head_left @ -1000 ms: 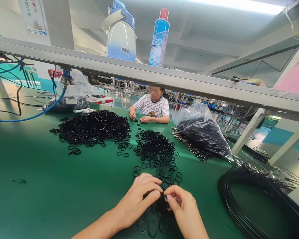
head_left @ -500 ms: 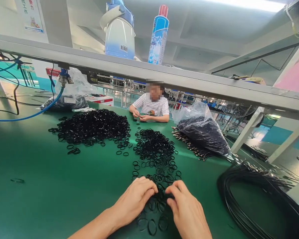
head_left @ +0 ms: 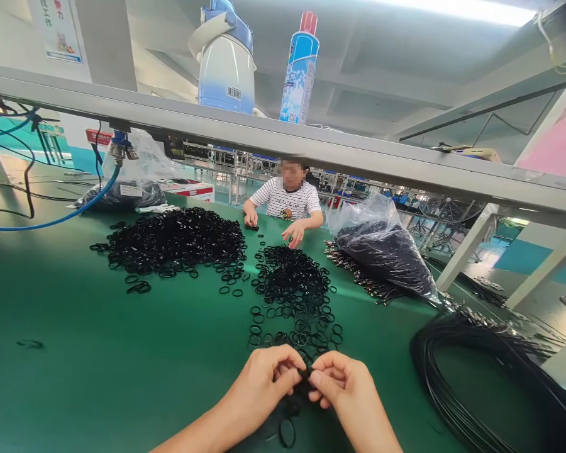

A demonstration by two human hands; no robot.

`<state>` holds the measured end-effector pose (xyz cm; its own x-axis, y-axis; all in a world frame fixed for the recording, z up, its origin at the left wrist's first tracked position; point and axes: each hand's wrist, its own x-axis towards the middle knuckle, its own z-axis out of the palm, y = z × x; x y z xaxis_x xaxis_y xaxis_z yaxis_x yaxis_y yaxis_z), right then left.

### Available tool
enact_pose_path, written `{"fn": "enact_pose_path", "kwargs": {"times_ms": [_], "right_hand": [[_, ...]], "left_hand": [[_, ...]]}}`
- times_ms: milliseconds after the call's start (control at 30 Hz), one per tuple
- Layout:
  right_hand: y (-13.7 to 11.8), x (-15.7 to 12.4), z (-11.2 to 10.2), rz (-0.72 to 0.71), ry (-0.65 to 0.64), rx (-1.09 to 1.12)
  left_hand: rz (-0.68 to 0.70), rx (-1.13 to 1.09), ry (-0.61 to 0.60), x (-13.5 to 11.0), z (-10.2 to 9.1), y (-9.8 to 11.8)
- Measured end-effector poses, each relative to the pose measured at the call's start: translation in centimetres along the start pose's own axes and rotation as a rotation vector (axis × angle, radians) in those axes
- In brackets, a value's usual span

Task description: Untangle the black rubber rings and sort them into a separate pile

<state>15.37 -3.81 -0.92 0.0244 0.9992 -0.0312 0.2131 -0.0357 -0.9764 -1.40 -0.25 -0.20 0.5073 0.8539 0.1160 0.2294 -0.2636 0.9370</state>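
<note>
Both your left hand (head_left: 266, 382) and right hand (head_left: 348, 385) pinched a small black piece (head_left: 306, 374) between thumb and fingertips, close together above the green table (head_left: 122, 358), its shape mostly hidden. Just beyond lay loose black rings (head_left: 296, 272), with a larger heap (head_left: 179, 242) farther off, leftward.

A white-and-blue jug (head_left: 226, 72) and a blue can (head_left: 299, 72) with a red cap stand on the shelf (head_left: 358, 153). At left, a blue hose (head_left: 75, 221) runs from a metal fitting (head_left: 117, 153), near a clear bag (head_left: 144, 160) with dark contents. Across the surface (head_left: 122, 358) is 1 person (head_left: 285, 200) in a striped shirt. At right, another bag (head_left: 387, 251) rests against silver-tipped cables (head_left: 358, 277); nearer lies a black coil (head_left: 436, 377). A poster (head_left: 62, 31) hangs upper left.
</note>
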Motion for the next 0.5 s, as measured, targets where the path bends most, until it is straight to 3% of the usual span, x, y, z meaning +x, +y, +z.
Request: {"fn": "enact_pose_path", "kwargs": {"times_ms": [133, 267, 367, 433, 500], "right_hand": [[0.3, 0.2, -0.8, -0.013, 0.126, -0.114], [-0.2, -0.4, -0.9, -0.166, 0.238, -0.549], [-0.4, -1.1, 0.6, -0.273, 0.144, -0.709], [-0.5, -1.5, 1.7, -0.269, 0.012, -0.744], [-0.6, -1.6, 2.3, -0.249, -0.024, -0.795]], "left_hand": [[-0.058, -0.062, 0.149, 0.8, -0.7, -1.6], [0.048, 0.074, 0.190, 1.0, -1.5, -2.3], [0.129, 0.139, 0.190, 0.9, -1.6, -2.4], [0.145, 0.148, 0.185, 0.7, -1.5, -2.3], [0.161, 0.153, 0.176, 0.5, -1.4, -2.1]]}}
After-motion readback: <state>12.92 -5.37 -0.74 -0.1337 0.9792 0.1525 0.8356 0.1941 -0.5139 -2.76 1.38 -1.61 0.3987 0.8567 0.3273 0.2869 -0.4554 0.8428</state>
